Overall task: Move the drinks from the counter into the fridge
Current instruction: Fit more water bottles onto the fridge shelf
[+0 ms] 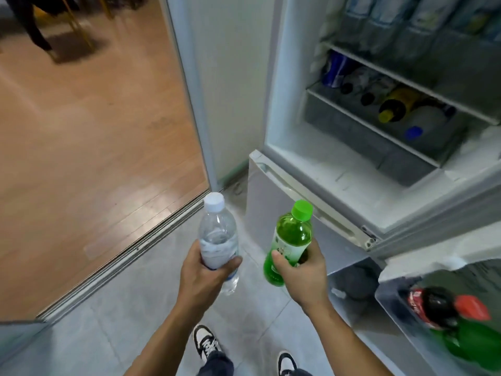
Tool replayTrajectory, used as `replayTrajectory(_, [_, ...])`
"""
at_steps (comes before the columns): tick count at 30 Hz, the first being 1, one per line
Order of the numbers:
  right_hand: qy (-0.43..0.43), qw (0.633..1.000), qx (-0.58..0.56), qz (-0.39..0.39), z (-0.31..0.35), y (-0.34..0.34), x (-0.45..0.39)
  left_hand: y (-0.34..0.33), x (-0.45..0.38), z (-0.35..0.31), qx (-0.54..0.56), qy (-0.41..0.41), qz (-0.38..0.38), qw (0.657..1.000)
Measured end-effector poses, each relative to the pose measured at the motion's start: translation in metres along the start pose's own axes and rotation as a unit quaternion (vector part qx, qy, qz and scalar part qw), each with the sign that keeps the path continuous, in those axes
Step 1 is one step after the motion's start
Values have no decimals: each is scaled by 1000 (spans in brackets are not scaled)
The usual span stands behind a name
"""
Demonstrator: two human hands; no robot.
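The left hand (202, 271) is wrapping its fingers tight around a clear water bottle (219, 240), and the right hand (303, 270) is squeezing a green drink bottle (290, 242). Both bottles are being held upright above the gray floor (130, 316), just in front of the open fridge (339, 169).

even indoor light, blurred fridge shelves (379, 104), wide-angle edge distortion
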State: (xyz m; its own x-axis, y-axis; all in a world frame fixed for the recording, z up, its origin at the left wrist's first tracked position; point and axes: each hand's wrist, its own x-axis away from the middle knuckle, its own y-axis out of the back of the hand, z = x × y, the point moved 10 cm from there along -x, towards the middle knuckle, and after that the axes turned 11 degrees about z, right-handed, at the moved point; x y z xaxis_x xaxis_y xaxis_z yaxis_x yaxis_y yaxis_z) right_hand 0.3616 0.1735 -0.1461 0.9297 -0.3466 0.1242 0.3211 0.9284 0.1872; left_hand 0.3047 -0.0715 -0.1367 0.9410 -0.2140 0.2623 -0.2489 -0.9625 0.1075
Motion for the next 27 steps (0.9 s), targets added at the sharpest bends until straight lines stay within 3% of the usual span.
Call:
replayTrajectory(12, [29,975,-14,-221,63,62,-54,-92,-140,-109,-54,-120,213,968])
replayTrajectory(21, [115,932,-8,-344,154,166,-125,-191,-210,-245,-43,-223,253,941])
replayTrajectory(27, [200,876,-29,-438,224,242,-162,-244,-247,-337,-22,-306,277,911])
